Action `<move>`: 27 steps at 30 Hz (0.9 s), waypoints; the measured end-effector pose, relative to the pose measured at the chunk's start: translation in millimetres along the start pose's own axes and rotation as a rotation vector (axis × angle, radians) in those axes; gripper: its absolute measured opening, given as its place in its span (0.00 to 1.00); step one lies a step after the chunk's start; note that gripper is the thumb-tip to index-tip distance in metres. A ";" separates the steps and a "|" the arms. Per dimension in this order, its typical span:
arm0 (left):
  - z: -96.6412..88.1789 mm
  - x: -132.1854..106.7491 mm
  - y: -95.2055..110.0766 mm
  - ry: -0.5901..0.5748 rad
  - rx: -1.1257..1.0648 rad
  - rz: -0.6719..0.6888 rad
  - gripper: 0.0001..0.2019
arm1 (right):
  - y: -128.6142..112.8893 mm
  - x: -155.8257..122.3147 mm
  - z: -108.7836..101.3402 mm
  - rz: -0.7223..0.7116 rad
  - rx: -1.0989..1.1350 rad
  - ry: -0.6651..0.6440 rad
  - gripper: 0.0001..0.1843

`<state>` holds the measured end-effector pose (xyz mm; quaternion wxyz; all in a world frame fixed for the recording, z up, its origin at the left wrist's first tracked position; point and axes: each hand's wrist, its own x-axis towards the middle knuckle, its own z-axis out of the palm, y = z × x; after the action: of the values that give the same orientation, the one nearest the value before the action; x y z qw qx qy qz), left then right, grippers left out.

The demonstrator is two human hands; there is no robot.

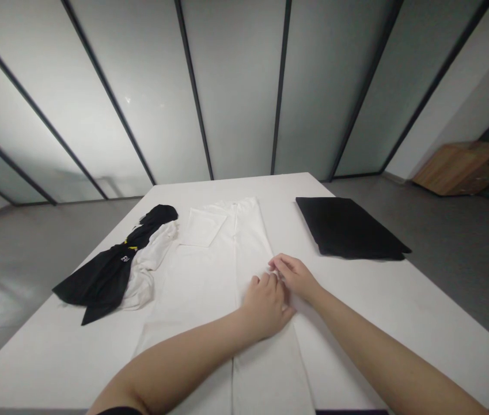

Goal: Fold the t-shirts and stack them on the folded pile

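Observation:
A white shirt (209, 259) with a chest pocket lies flat down the middle of the white table (400, 305), partly folded lengthwise. My left hand (265, 305) rests on the shirt's folded right side, fingers curled against the cloth. My right hand (294, 274) lies just beyond it at the shirt's right edge, fingertips pinched on the fabric. The two hands touch each other.
A crumpled black garment (110, 271) lies on a white one (149, 265) at the table's left. A neatly folded black garment (348, 227) sits at the back right. Frosted glass panels stand behind the table; a wooden cabinet (464, 167) is at the far right.

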<state>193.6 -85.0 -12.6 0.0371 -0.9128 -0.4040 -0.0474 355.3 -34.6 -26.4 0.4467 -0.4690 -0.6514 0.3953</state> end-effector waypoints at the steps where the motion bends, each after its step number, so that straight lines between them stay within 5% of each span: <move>1: -0.5 -3.5 3.4 -0.010 0.002 -0.007 0.32 | 3.9 0.9 -0.4 -0.026 -0.049 -0.051 0.25; 7: 5.8 -23.7 23.1 -0.027 0.034 -0.068 0.37 | 23.3 15.0 2.0 -0.128 -0.492 -0.286 0.28; 11: 7.0 -29.5 23.9 -0.001 0.026 -0.066 0.38 | 6.2 40.2 8.9 -0.062 -0.747 -0.371 0.27; 16: 0.9 -28.2 18.7 -0.017 -0.055 -0.046 0.35 | -19.0 73.3 32.3 -0.151 -0.869 -0.381 0.28; 20: 1.9 -36.6 22.4 -0.005 -0.098 -0.007 0.39 | -4.9 85.0 50.8 -0.132 -0.959 -0.471 0.37; 27: -0.3 -64.0 32.0 -0.083 -0.154 0.079 0.54 | 15.5 112.3 52.3 -0.070 -1.028 -0.379 0.41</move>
<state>174.5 -153.5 -20.7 -0.0481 -0.9292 -0.3643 -0.0387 291.4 72.5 -32.3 0.0478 -0.5255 -0.8448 0.0885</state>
